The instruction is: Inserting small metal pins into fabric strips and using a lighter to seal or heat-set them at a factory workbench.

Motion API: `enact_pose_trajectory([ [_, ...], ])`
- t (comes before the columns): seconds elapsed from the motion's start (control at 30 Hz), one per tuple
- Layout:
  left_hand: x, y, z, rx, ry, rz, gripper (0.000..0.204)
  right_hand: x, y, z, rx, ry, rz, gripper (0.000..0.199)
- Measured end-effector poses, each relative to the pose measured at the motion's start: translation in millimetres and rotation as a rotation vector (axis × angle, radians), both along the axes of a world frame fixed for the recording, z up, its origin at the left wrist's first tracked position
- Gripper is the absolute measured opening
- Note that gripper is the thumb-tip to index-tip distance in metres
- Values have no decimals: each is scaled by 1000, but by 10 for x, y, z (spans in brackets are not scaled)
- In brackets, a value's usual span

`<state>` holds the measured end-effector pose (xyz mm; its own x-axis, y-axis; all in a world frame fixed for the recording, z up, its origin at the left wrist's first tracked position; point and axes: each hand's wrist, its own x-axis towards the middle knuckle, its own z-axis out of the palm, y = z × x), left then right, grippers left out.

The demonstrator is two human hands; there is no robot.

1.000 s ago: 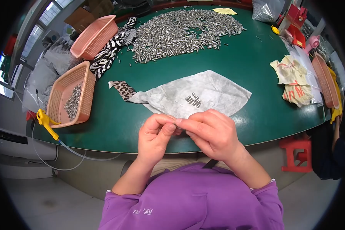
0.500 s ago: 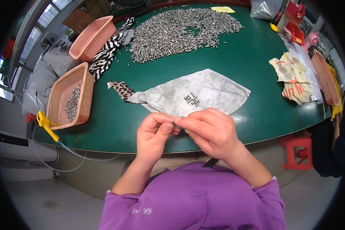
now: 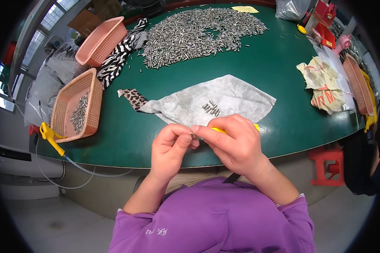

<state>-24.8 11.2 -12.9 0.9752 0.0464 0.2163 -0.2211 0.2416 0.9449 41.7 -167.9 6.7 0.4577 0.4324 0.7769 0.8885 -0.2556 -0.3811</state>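
Above the table's near edge my two hands meet, fingertips touching. My left hand (image 3: pixel 169 145) is closed in a pinch on a small metal pin (image 3: pixel 191 135), of which only a dark end shows. My right hand (image 3: pixel 234 143) is closed too, thumb and forefinger at the left fingertips; what they pinch is hidden. Yellow parts of a thing (image 3: pixel 219 130) show on both sides of the right hand; its kind is hidden, and I cannot tell if that hand holds it. Beyond lies a grey-white cloth (image 3: pixel 185 99) with several metal pins (image 3: pixel 211 108) on it.
A large heap of metal pins (image 3: pixel 185 38) covers the far table. At left stand a pink basket with pins (image 3: pixel 96 110), another pink basket (image 3: pixel 100 42), a zebra-striped cloth (image 3: pixel 113 65) and a yellow air gun (image 3: pixel 50 137). Crumpled cream bags (image 3: pixel 325 86) lie right; a red stool (image 3: pixel 327 167) stands below.
Yellow parts of a thing have come into sight around my right hand. My right fingers have shifted slightly; the left hand has stayed nearly still, and the pin end shows more.
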Motion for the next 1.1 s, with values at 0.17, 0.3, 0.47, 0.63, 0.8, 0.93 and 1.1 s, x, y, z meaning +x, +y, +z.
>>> enact_pose_trajectory([
  [0.17,-7,1,-7,-45,14,25,13,-20,1,2,55,76,52,35],
  [0.3,-5,9,-7,-43,4,27,14,-29,5,11,46,88,79,31],
  [0.47,5,8,-20,-9,-23,24,13,-30,10,5,51,100,84,31],
  [0.63,-3,-11,28,21,15,-26,13,-12,-4,4,-33,34,16,35],
  [0.8,-4,25,4,-63,29,-33,17,-17,-7,-12,31,82,-25,38],
  [0.93,-14,19,2,-69,17,-22,16,-29,-6,1,54,114,67,34],
  [1.1,-8,11,-18,-81,-7,-9,14,-37,-3,15,41,104,89,32],
])
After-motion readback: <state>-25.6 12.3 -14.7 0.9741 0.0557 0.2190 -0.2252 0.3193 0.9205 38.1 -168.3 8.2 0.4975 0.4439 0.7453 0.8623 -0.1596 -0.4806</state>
